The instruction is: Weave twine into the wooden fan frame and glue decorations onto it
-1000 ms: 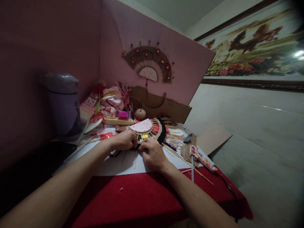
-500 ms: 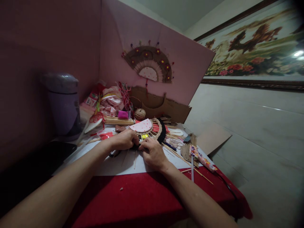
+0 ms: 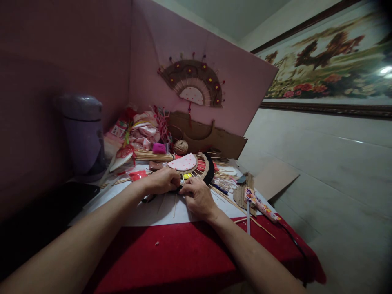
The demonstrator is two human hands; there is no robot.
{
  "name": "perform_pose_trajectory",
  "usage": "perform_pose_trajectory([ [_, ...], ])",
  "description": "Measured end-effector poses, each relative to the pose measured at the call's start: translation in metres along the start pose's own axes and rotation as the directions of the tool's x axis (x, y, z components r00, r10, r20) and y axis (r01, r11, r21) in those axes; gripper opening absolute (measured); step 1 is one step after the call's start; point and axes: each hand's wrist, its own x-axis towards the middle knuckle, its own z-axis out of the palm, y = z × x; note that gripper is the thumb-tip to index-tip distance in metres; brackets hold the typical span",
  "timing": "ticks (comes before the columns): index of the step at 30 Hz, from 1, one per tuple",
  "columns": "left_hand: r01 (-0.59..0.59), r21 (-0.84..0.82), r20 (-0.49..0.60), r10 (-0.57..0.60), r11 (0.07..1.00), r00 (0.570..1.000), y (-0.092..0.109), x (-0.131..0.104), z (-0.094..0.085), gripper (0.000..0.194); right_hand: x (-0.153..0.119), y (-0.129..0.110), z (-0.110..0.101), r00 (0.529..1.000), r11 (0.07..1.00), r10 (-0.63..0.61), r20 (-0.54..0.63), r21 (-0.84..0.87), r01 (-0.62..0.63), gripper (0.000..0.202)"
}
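A handmade fan (image 3: 209, 170) lies on the white sheet, with thin wooden sticks, a black outer band and a pink dotted half-round centre (image 3: 183, 162). My left hand (image 3: 165, 180) is closed on the near part of the black band, its fingertips bent down. Close beside it my right hand (image 3: 198, 197) pinches the same band between thumb and fingers. Both hands hide most of that stretch of band. Sticks poke out below it toward me. A small yellow piece (image 3: 187, 176) shows between the sticks.
A purple bin (image 3: 83, 141) stands left. Behind the fan lie a twine ball (image 3: 180, 147), a magenta packet (image 3: 159, 148) and pink fabric (image 3: 146, 128). A flowered glue gun (image 3: 262, 206) rests on cardboard at right, its cord hanging over the red cloth (image 3: 171, 253). A finished fan (image 3: 192, 81) hangs behind.
Almost nothing differs. Both hands stay on the black band with only slight finger movement, and the whole view has shifted by a tiny amount.
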Motion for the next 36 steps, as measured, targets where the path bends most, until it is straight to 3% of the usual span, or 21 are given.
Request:
perform_pose_trajectory([
  [22, -0.026, 0.010, -0.003, 0.026, 1.000, 1.000, -0.0002, 0.0011, 0.0018, 0.004, 0.0009, 0.0023, 0.0023, 1.000, 1.000, -0.011, -0.015, 0.015, 0.012, 0.031],
  [29, -0.019, 0.010, 0.007, 0.019, 1.000, 1.000, -0.0008, 0.0007, 0.0006, 0.007, 0.0006, 0.0021, 0.0025, 0.995, 0.998, 0.036, -0.092, 0.054, -0.032, 0.031],
  [36, -0.029, 0.005, 0.001, 0.029, 1.000, 1.000, 0.0025, -0.0003, -0.0001, 0.007, 0.0008, 0.0018, 0.0033, 0.998, 0.999, 0.050, -0.030, -0.002, -0.050, 0.030],
])
